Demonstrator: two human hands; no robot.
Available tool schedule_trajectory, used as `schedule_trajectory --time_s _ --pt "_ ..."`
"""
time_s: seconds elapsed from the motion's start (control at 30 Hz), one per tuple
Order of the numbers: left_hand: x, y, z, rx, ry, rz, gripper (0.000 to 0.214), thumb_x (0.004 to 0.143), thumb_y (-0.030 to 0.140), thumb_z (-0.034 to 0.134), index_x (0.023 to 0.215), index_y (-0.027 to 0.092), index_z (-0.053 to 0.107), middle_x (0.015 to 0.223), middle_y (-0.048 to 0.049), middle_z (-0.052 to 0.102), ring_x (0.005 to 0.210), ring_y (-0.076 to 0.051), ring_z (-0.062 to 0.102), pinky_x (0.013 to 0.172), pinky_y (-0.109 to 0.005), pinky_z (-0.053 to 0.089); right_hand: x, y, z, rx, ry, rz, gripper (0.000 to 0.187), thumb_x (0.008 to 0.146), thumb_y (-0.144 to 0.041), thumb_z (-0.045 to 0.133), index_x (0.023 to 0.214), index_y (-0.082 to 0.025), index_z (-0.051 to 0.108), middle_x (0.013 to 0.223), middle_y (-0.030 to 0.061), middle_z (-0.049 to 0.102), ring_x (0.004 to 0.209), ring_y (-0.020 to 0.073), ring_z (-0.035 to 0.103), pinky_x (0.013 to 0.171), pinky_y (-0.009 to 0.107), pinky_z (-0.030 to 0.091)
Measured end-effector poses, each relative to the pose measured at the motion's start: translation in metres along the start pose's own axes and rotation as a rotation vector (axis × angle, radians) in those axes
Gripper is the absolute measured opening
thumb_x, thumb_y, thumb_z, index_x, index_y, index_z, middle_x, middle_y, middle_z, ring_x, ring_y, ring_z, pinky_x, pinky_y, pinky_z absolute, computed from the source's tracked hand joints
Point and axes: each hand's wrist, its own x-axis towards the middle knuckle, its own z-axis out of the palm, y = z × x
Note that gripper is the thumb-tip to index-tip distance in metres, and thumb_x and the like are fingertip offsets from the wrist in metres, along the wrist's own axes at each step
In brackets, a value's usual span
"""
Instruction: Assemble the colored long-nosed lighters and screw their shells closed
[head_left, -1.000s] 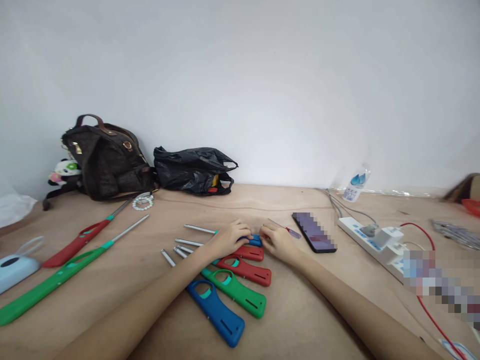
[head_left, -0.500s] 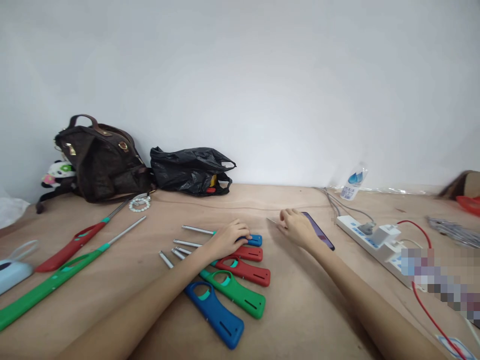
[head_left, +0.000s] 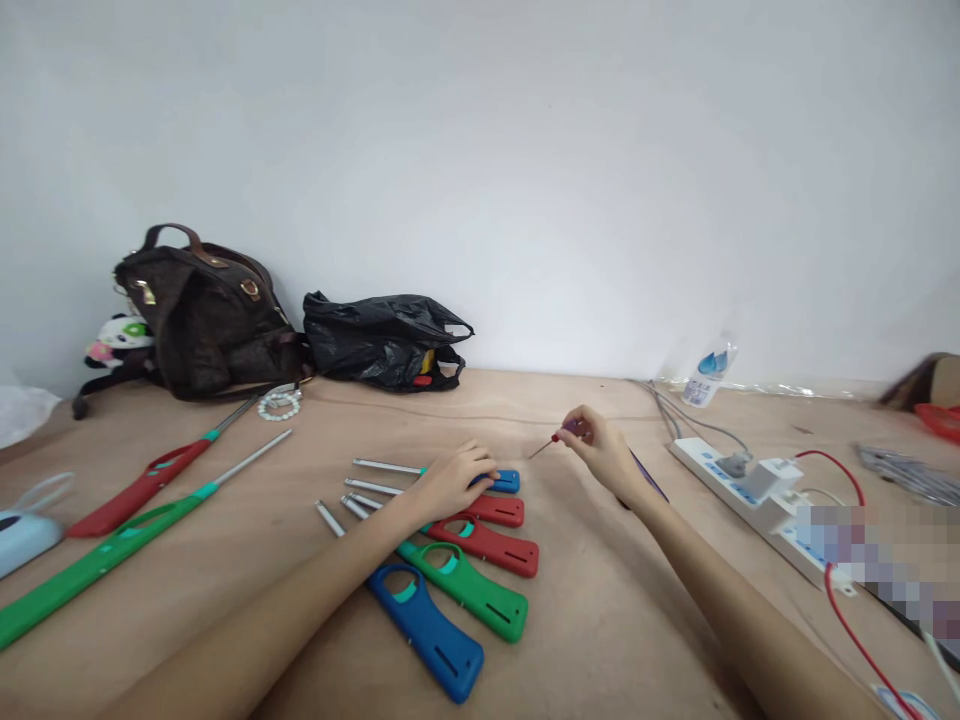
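Observation:
My left hand is over the farthest blue gas lighter, its fingers curled on the handle and covering the middle. Between the thumb and fingers of my right hand is a small screwdriver with a red collar, its thin shaft slanting down to the left. The shaft's tip is apart from the lighters. Fanned out below my left hand are two red lighters, a green lighter and another blue lighter. My left forearm hides parts of their metal tubes.
At left lie a long red lighter and a long green lighter, near a bead bracelet. A brown backpack and black plastic bag stand by the wall. A phone, power strip and bottle are at right.
My right hand has risen slightly and turned, so the screwdriver's red part now shows and its tip points lower. The farthest blue lighter has shifted slightly left under my left hand.

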Motion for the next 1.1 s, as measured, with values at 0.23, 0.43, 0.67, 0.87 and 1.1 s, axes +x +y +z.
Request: schedule_trajectory --time_s 0.23,0.43,0.67,0.87,1.1 --pt "-0.002 0.002 0.001 0.037 0.01 -0.019 0.014 0.089 0.011 0.05 0.086 0.017 0.061 0.091 -0.0046 0.059 0.093 -0.02 0.053 0.078 -0.029 0.044 0.007 -0.023 0.042 0.495 0.121 -0.052 0.024 0.093 -0.046 0.046 0.096 -0.023 0.041 0.075 -0.0021 0.058 0.054 0.0123 0.058 0.055 0.028 0.048" --pt "-0.002 0.001 0.002 0.033 0.018 -0.008 0.014 0.088 0.011 0.048 0.085 0.017 0.06 0.092 -0.0049 0.059 0.093 -0.02 0.053 0.08 -0.03 0.045 -0.014 -0.023 0.064 0.351 0.118 -0.165 0.014 0.098 -0.036 0.036 0.096 -0.023 0.039 0.076 -0.0013 0.054 0.058 0.0123 0.055 0.059 0.027 0.047" --pt "0.0 0.004 -0.001 0.031 0.005 -0.016 0.013 0.088 0.01 0.049 0.084 0.017 0.059 0.091 -0.0044 0.058 0.092 -0.02 0.053 0.079 -0.029 0.044 -0.013 -0.024 0.059 0.289 0.117 -0.184 0.01 0.098 -0.033 0.034 0.098 -0.023 0.038 0.076 -0.0008 0.055 0.058 0.0131 0.055 0.058 0.027 0.047" --pt "0.0 0.002 0.001 0.034 0.003 -0.014 0.013 0.089 0.01 0.049 0.085 0.017 0.059 0.092 -0.0046 0.058 0.093 -0.02 0.052 0.08 -0.029 0.044 -0.014 -0.023 0.059 0.293 0.093 -0.199 0.011 0.099 -0.033 0.033 0.098 -0.023 0.037 0.075 -0.0006 0.055 0.059 0.0135 0.056 0.058 0.027 0.048" --pt "-0.001 0.001 0.001 0.035 0.0 0.003 0.014 0.088 0.009 0.048 0.085 0.017 0.058 0.093 -0.0047 0.058 0.093 -0.02 0.053 0.08 -0.029 0.044 -0.013 -0.024 0.058 0.228 0.034 -0.188 0.011 0.098 -0.032 0.033 0.097 -0.022 0.038 0.074 -0.0005 0.056 0.059 0.0143 0.057 0.06 0.028 0.047"
